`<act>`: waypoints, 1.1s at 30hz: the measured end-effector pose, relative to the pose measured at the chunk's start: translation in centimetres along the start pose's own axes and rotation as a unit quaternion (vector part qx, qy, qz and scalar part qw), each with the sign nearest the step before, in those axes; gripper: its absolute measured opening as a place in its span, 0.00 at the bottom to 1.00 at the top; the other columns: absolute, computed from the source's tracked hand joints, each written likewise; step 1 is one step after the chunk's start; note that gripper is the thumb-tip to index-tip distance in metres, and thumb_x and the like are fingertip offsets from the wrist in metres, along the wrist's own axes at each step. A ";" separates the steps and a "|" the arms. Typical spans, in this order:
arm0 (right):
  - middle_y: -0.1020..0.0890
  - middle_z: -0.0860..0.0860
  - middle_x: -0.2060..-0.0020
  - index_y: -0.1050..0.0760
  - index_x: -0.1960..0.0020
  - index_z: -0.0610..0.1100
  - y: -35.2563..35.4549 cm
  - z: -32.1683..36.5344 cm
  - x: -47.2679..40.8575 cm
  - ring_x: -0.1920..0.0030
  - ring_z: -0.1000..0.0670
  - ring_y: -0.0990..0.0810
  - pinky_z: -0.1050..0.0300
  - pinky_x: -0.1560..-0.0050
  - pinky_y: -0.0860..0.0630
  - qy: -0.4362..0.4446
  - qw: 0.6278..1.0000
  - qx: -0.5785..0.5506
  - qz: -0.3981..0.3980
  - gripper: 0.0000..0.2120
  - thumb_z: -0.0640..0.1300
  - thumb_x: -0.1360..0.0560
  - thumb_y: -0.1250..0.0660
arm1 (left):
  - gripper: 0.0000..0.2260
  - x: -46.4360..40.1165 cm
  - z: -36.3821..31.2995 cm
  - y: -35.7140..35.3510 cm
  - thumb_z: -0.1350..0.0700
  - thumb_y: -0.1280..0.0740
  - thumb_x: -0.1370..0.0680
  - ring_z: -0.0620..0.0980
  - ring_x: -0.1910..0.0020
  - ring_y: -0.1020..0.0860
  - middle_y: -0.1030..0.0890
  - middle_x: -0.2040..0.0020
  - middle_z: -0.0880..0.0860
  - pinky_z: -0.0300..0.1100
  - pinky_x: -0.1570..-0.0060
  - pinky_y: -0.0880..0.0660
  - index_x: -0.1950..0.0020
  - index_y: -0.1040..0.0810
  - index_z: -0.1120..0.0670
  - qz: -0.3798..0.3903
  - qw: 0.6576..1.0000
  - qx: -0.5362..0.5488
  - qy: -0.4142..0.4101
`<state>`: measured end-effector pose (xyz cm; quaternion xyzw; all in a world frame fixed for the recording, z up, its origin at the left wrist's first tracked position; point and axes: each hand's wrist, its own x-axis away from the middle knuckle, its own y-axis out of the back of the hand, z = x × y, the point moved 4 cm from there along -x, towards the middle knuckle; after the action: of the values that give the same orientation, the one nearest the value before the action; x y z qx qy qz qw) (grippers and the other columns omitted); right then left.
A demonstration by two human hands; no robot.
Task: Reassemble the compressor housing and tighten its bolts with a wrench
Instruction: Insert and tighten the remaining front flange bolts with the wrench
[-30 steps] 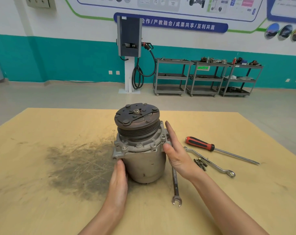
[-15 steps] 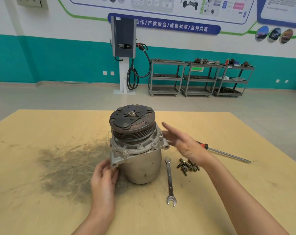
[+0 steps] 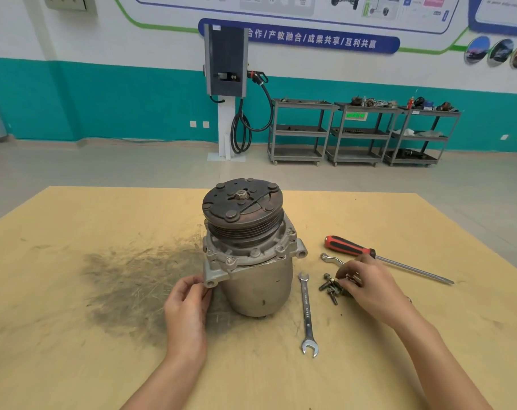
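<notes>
The grey compressor (image 3: 253,261) stands upright on the yellow board, its dark pulley on top and the front cover seated on the housing. My left hand (image 3: 187,303) pinches the mounting ear at the cover's lower left corner. To the right lies a pile of several bolts (image 3: 329,287). My right hand (image 3: 369,287) is over that pile, its fingertips curled onto the bolts. A combination wrench (image 3: 307,313) lies on the board between the compressor and the bolts.
A red-handled screwdriver (image 3: 369,255) lies to the right, and a second wrench (image 3: 328,258) pokes out beyond my right hand. A dark grease smear (image 3: 133,285) covers the board to the left. Shelving carts (image 3: 355,131) and a charging post stand far back.
My right hand left the compressor's right side and dropped onto the bolt pile. My left hand shifted from the housing's side to the corner ear.
</notes>
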<state>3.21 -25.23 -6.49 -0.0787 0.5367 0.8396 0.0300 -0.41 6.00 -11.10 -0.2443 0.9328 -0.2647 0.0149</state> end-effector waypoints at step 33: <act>0.16 0.51 0.61 0.21 0.50 0.46 7.0 7.0 -2.0 0.63 0.59 0.20 0.68 0.65 0.25 0.061 0.907 -0.407 -0.092 0.05 0.40 0.21 0.36 | 0.10 0.2 -0.2 -0.7 0.64 0.39 0.17 0.48 0.45 0.18 0.14 0.50 0.50 0.43 0.39 0.26 0.46 0.20 0.54 0.066 0.995 -0.053 0.049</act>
<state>3.56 -21.76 3.06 -0.1842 0.1401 0.9721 0.0391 -0.32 5.44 -10.55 -0.1697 0.9590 -0.2255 -0.0267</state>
